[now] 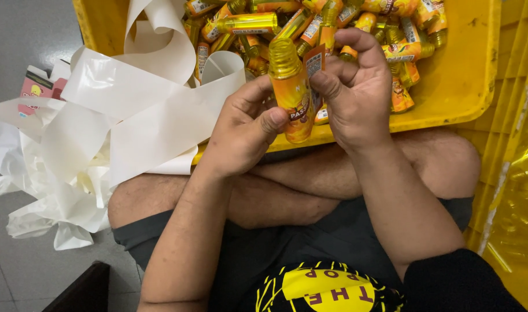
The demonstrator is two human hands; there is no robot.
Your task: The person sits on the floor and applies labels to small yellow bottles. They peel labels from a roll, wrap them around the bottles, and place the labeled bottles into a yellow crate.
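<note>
The left hand (243, 130) grips a yellow bottle (290, 92) upright so the right hand (353, 92) can pinch its label (314, 63) flat, right above the tray (460, 86) of more bottles (391, 34).

Two hands (246, 130), one held bottle (290, 95)

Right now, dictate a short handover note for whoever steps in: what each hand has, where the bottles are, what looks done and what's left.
Left hand: gripping a small yellow bottle upright by its lower body, thumb across the front.
Right hand: fingertips pinching the orange label at the bottle's upper side; the label is only partly on, one edge standing off.
Yellow crate sits just past the knees, with a pile of bottles that already carry labels.
White backing paper strips trail from the crate to the floor on the left.
Left to do: press this label flat. I cannot tell whether any unlabelled bottles remain.
</note>
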